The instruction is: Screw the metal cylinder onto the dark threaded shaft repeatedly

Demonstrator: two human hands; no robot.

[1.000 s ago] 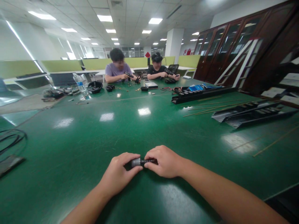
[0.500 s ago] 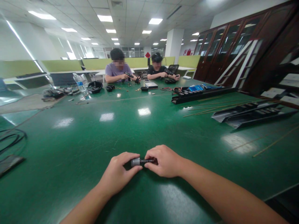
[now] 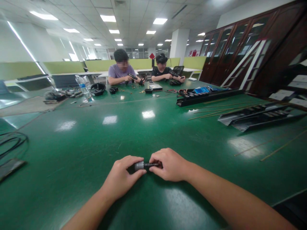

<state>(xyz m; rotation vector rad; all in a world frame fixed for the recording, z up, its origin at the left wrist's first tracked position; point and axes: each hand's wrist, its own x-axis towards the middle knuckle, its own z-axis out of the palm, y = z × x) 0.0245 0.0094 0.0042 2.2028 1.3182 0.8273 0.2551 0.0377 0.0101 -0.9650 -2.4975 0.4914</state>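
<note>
Left hand (image 3: pixel 121 179) and right hand (image 3: pixel 169 165): fingers clamped on opposite ends of a black-and-silver cylindrical part (image 3: pixel 146 165), held centrally over the green bench top (image 3: pixel 72 140). Far end: two seated co-workers (image 3: pixel 122 68) (image 3: pixel 161 67) hold dark tools (image 3: pixel 131 76) (image 3: pixel 174 73).

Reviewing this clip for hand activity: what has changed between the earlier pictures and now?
Almost nothing. The left hand and right hand still grip the small dark cylinder end to end, and neither has let go. Any shift in the hands is too slight to read. The green table and what lies on it stay as they were.
</note>
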